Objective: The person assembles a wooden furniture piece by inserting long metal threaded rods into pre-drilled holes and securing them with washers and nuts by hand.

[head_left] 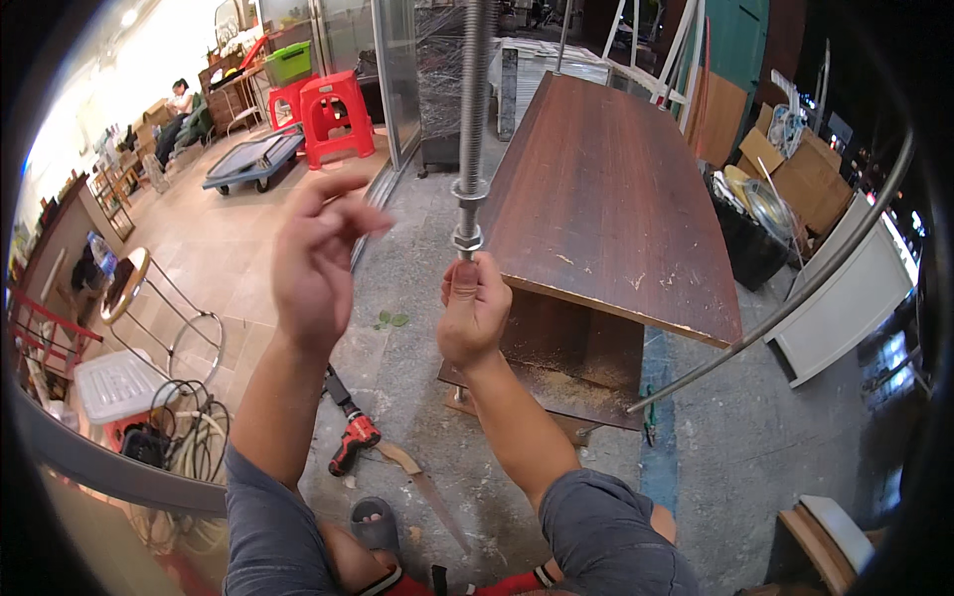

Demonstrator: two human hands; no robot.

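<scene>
A long threaded metal rod (475, 109) stands upright in front of me. My right hand (472, 313) is closed around its lower end, the thumb lying along the front. Just above that hand sits a hex nut (467, 238), and higher up is another nut with a washer (470, 192). My left hand (320, 253) is raised to the left of the rod, apart from it. Its fingers are loosely bent, spread and slightly blurred, with nothing seen in them. Beyond the rod lies a dark brown wooden board (606, 189), above a lower board (576, 372) strewn with sawdust.
A red-and-black power tool (355, 442) and a handsaw (432, 494) lie on the concrete. A curved metal rod (815, 288) crosses at right. Left are tangled cables (199, 437), a stool (129, 283), red plastic stools (338, 119) and a cart (253, 159). A person sits far back.
</scene>
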